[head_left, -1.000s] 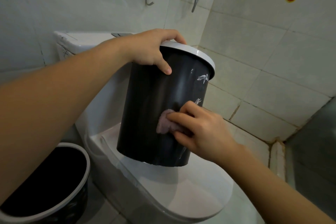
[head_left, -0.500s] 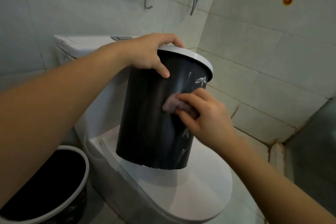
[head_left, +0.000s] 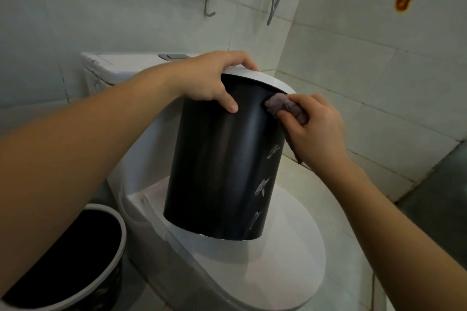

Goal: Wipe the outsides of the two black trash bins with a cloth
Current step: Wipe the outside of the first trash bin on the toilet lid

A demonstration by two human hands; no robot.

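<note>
standing on the closed toilet lid [head_left: 265,272], the black bin [head_left: 222,159] tilts under the left hand [head_left: 212,81], whose fingers curl over its white rim. the right hand [head_left: 316,131] pinches a cloth [head_left: 283,106] against the bin's upper side. a second bin [head_left: 75,260] sits on the floor.

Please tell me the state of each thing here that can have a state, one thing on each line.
Bin on toilet: tilted, standing on the closed lid.
Toilet lid: closed.
Cloth: bunched, pressed under the bin's white rim.
Left hand: grips the rim.
Right hand: holds the cloth.
Floor bin: upright, open.
</note>
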